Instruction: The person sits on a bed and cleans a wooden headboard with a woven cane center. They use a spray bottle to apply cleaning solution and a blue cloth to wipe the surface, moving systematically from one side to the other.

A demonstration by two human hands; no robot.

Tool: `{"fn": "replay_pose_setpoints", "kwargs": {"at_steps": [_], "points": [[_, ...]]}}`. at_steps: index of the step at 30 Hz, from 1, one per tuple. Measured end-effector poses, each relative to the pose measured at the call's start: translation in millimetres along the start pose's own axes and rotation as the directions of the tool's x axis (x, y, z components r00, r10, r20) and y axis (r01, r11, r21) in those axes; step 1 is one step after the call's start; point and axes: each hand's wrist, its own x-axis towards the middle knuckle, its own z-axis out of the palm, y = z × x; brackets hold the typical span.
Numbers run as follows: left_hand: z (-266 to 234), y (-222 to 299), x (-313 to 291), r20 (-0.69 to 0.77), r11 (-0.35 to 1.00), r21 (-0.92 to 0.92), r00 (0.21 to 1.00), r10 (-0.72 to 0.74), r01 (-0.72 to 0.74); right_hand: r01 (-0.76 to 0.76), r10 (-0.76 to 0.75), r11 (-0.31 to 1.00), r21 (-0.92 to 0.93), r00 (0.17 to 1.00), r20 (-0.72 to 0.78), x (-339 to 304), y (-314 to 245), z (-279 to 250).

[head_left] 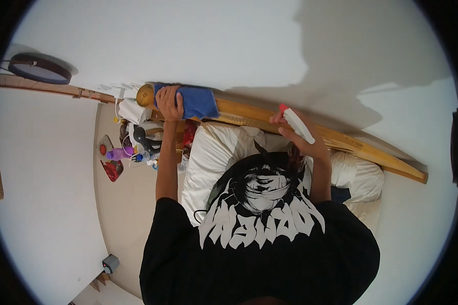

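Note:
My left hand [169, 103] is closed over a blue cloth [199, 103], pressing it against the top of a long wooden headboard [249, 114] near its rounded left end. Part of the cloth drapes to the right of my fingers. Farther right, my right hand [310, 146] grips a spray bottle [299, 126] with a white head and a red nozzle, held just in front of the headboard. Most of the bottle's body is hidden by my hand and shirt; a dark reddish part shows below the head.
White pillows [213, 145] lie on the bed below the headboard. Left of the bed is a cluttered nightstand area with a purple bottle [119, 153], a dark grey object [146, 140] and a red item [112, 170]. A round dark-framed mirror [39, 68] hangs on the wall at far left.

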Motion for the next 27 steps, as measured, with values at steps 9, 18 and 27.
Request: {"fn": "replay_pose_setpoints", "kwargs": {"at_steps": [9, 18, 27], "points": [[18, 89, -28, -0.071, 0.627, -0.619, 0.762, -0.644, 0.472, -0.036, 0.036, 0.999, 0.005, 0.997, 0.069, 18, 37, 31], [-60, 112, -132, -0.04, 0.234, -0.817, 0.354, -0.934, 0.526, -0.135, 0.137, 0.99, -0.026, 0.948, 0.288, 75, 71, 72], [-70, 120, -173, -0.12, 0.245, -0.791, 0.251, -0.961, 0.561, -0.362, 0.376, 0.926, -0.109, 0.908, 0.183, 90, 68, 86]]}}
